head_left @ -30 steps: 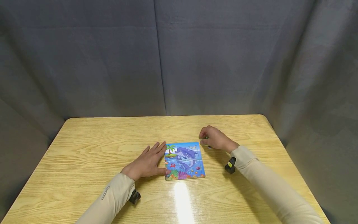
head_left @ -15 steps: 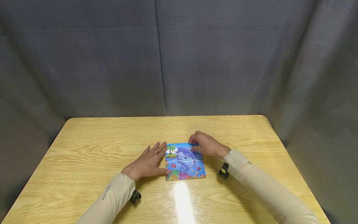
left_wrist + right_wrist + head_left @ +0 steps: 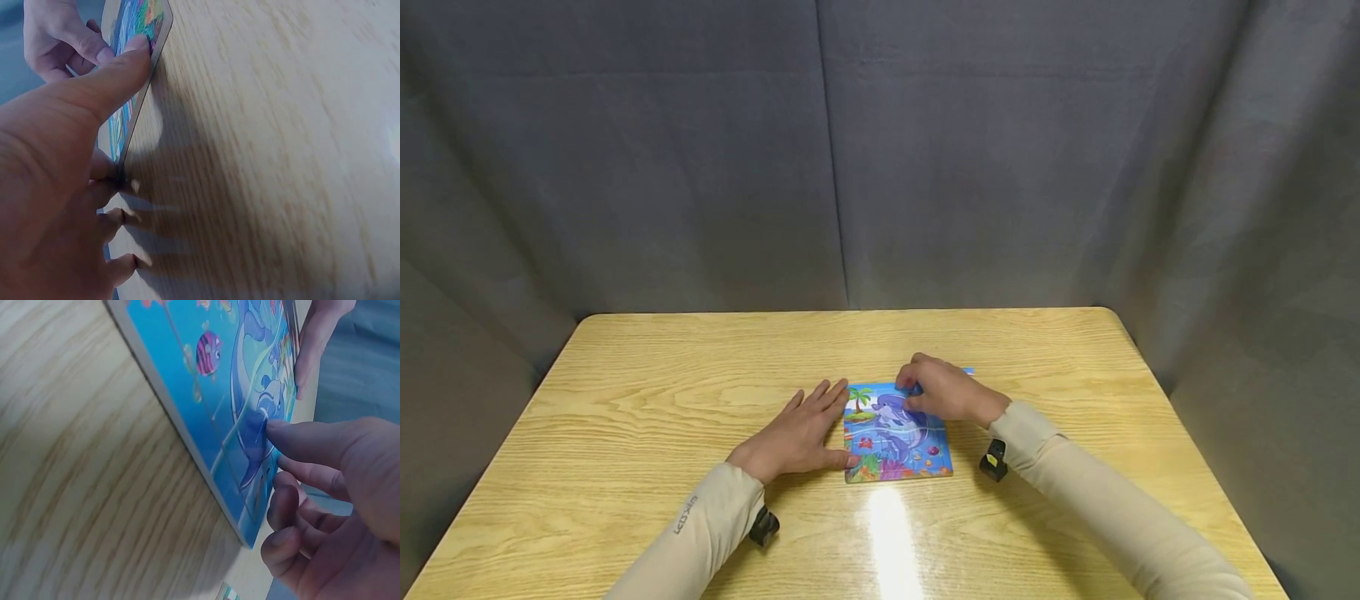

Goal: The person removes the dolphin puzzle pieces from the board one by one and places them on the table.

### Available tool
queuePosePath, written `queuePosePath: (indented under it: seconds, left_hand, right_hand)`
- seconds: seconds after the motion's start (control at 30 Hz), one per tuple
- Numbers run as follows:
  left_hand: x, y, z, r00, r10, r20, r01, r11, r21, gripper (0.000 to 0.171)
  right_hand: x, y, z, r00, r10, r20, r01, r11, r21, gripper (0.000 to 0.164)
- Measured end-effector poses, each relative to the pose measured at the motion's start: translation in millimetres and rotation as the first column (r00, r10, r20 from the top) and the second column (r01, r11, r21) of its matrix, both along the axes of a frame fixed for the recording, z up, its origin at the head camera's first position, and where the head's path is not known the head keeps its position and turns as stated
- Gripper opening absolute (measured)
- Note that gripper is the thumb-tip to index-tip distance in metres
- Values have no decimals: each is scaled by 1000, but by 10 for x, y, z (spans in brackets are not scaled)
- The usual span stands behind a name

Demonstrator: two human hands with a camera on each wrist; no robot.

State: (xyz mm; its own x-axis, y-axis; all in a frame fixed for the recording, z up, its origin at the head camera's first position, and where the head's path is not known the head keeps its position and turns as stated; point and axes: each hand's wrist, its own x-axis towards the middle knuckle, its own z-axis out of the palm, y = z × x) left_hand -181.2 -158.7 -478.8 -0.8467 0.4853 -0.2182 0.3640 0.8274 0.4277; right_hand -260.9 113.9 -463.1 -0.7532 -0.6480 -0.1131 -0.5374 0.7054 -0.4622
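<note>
A square dolphin jigsaw puzzle (image 3: 891, 454) lies flat on the table, its picture showing a palm, a crab and coral. My left hand (image 3: 797, 435) rests beside its left edge with fingers spread; the thumb lies on the lower left corner. My right hand (image 3: 947, 390) is over the puzzle's upper right part, thumb and fingers bent down to it. In the right wrist view, the right thumb (image 3: 300, 434) touches the dolphin and the index fingertip is close by at the top edge. I cannot tell whether a piece is pinched between them.
A loose blue and white puzzle piece (image 3: 969, 371) lies on the wooden table (image 3: 685, 375) just behind the right hand. Grey curtains (image 3: 715, 167) hang behind the table and along both sides.
My right hand has moved left from the table beside the puzzle onto its upper right part, exposing the loose piece behind it. The left hand stays in place.
</note>
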Motion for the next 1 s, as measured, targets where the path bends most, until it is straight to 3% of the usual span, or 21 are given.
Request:
queuePosePath:
  seconds: [0.33, 0.7, 0.9, 1.0]
  left_hand:
    - [-7, 7, 17, 1000, 2, 5, -2, 1000, 3, 105]
    - [-5, 11, 25, 1000, 5, 16, -5, 1000, 13, 105]
    - [-5, 5, 12, 1000, 6, 14, -6, 1000, 13, 106]
    - [-2, 1, 2, 1000, 7, 17, -7, 1000, 14, 106]
  right_hand:
    - [39, -70, 51, 1000, 3, 19, -4, 997, 71, 36]
    - [37, -57, 35, 1000, 19, -1, -19, 1000, 6, 33]
    - [38, -73, 29, 998, 59, -27, -59, 998, 12, 39]
    - [37, -76, 26, 997, 75, -6, -75, 997, -3, 30]
